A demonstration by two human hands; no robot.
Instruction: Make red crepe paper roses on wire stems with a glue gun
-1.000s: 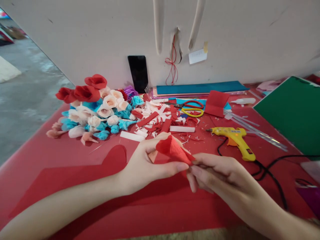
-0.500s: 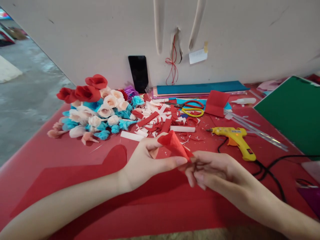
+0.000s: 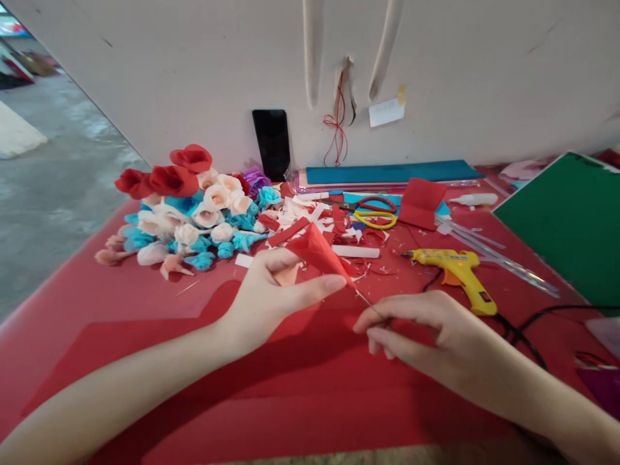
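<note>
My left hand (image 3: 278,290) is closed on a red crepe-paper cone (image 3: 320,252), thumb along its near side and the wide end tilted up to the left. From the cone's narrow end a thin wire-like stick (image 3: 365,300) runs down to the right. My right hand (image 3: 411,323) pinches that stick between thumb and fingers, a little apart from the paper. Whether the stick's far tip sits inside the cone is hidden. Below both hands lies dark red paper (image 3: 194,361) on the red tabletop (image 3: 39,336).
Finished paper flowers (image 3: 208,206) are heaped at the left. Paper scraps (image 3: 295,226), scissors (image 3: 375,216) and a folded red paper piece (image 3: 421,201) lie behind. A yellow glue gun (image 3: 455,265) with black cord rests at the right, near a green board (image 3: 566,232). A phone (image 3: 272,145) leans on the wall.
My right hand has drawn away from the cone, down and slightly right, so the thin stick now shows between them. My left hand and the cone have shifted up and left.
</note>
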